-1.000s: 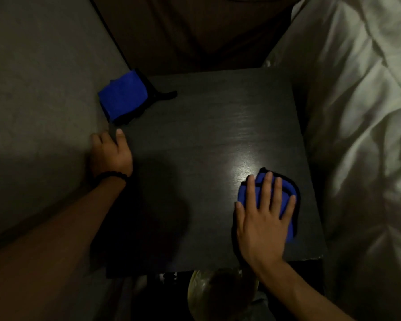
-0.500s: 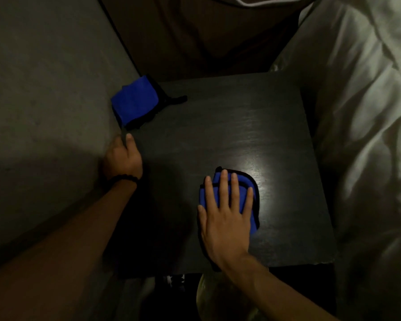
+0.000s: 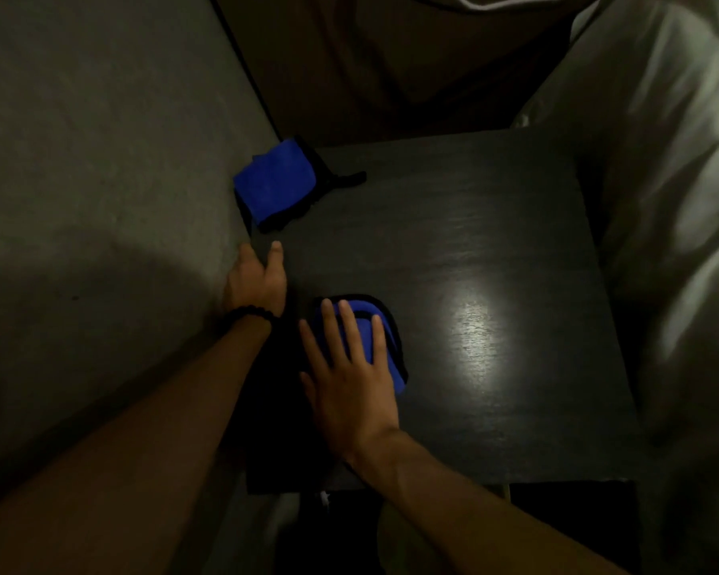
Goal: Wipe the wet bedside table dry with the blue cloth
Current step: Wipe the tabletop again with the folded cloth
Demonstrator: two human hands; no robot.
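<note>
Dark bedside table (image 3: 453,209), two cloths, blue cloth (image 3: 391,359) under flat fingers of right hand (image 3: 349,392), second blue cloth (image 3: 277,182) beyond left hand (image 3: 256,280) clasping table edge.

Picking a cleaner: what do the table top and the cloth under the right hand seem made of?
Table top: dark wood or wood-look laminate, semi-gloss; grain lines show in the glare. Cloth: soft blue fabric, perhaps microfibre, matte, with black edging.

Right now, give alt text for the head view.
A right hand presses a folded blue cloth flat on a dark bedside table, while the left hand holds its left edge. A second blue cloth lies at the far-left corner.
</note>
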